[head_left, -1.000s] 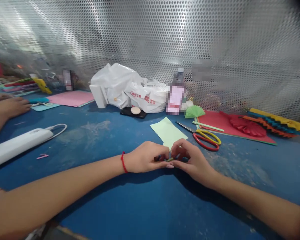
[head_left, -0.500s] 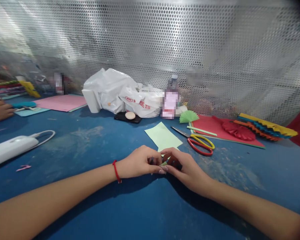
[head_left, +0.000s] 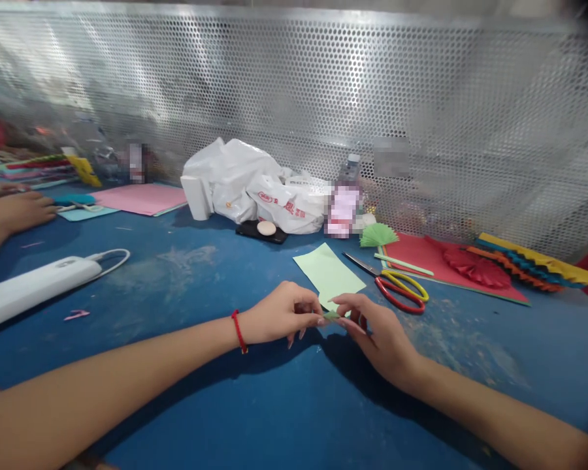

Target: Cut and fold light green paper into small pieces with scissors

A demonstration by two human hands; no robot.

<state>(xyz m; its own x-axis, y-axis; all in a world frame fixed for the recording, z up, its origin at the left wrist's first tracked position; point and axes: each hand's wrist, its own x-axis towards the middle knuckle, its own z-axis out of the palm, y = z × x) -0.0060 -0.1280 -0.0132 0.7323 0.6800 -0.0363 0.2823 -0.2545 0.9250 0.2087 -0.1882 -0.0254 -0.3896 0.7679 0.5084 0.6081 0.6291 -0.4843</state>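
Between my two hands is a small piece of green paper (head_left: 331, 315), pinched at both ends just above the blue table (head_left: 255, 405). My left hand (head_left: 287, 314), with a red cord bracelet (head_left: 239, 331) at the wrist, grips its left end between thumb and forefinger. The right end is held by my right hand (head_left: 378, 333), thumb against fingertips. Right behind the hands lies a pale green sheet of paper (head_left: 329, 271). Scissors (head_left: 396, 287) with one red and one yellow handle rest to its right, blades slightly apart.
Red paper (head_left: 421, 254) with folded fans lies at the right, beside a green paper fan (head_left: 379, 235). White plastic bags (head_left: 245, 183) and a phone (head_left: 343, 209) stand along the perforated metal panel (head_left: 284, 78). A white power strip (head_left: 44, 284) lies left; another person's hand (head_left: 29, 210) is beyond it.
My hands have drawn slightly apart, so more of the green paper shows between them. The whole view has shifted a little, and the other person's hand and arm show more.
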